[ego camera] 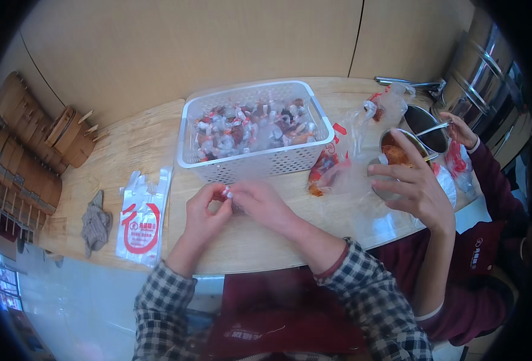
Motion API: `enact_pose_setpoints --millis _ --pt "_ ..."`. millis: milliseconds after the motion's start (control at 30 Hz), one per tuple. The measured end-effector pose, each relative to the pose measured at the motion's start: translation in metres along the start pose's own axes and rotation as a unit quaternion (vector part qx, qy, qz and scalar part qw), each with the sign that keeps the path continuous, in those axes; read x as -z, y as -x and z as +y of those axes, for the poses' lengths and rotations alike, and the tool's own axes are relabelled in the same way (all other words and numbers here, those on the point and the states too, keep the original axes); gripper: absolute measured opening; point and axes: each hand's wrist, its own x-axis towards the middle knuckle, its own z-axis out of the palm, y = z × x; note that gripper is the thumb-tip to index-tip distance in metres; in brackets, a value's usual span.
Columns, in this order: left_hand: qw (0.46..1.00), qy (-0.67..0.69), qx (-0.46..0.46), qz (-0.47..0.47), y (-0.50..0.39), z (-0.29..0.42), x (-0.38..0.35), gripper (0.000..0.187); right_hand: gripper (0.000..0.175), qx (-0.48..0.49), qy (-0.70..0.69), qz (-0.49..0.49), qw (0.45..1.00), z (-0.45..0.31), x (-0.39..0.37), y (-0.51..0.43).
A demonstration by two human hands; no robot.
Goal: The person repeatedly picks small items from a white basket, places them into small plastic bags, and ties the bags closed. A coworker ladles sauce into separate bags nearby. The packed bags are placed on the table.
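Note:
My left hand and my right hand meet over the wooden table, just in front of a white plastic basket. Between their fingertips they pinch the gathered neck of a small clear plastic bag; its lower part is mostly hidden by my right hand. The basket holds a heap of small knotted plastic bags with reddish and dark contents. A flat stack of white carrier bags with red print lies left of my left hand.
At the right, a co-worker's hand is raised over metal pots; the other holds a spoon by a pot of red-orange food. Filled plastic bags lie right of the basket. A grey cloth and bamboo steamers are at left.

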Motion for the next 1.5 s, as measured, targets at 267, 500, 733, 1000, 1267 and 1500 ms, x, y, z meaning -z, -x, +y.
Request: enact_pose_setpoints --millis 267,500,733,1000,1267,1500 --pt "0.989 0.125 0.073 -0.032 0.003 -0.011 0.002 0.013 0.012 0.003 0.018 0.049 0.999 -0.018 -0.004 0.009" --pt "0.999 -0.023 -0.048 0.011 0.007 0.003 -0.008 0.012 0.011 0.084 0.158 0.085 0.98 -0.013 -0.004 0.005" --pt "0.965 0.239 0.111 0.011 0.003 0.015 -0.001 0.008 0.008 0.152 0.144 0.099 0.973 -0.014 -0.005 0.007" --pt "0.999 -0.021 -0.027 -0.008 -0.001 0.018 0.003 0.013 0.007 0.201 0.268 0.045 0.941 -0.007 0.001 0.003" --pt "0.982 -0.144 -0.123 0.013 -0.003 0.01 0.002 0.005 0.021 0.057 -0.015 0.002 0.998 0.005 -0.008 -0.003" --pt "0.928 -0.261 -0.265 0.009 -0.006 0.011 0.01 0.011 0.024 -0.119 -0.02 -0.131 0.984 0.006 0.005 0.0"
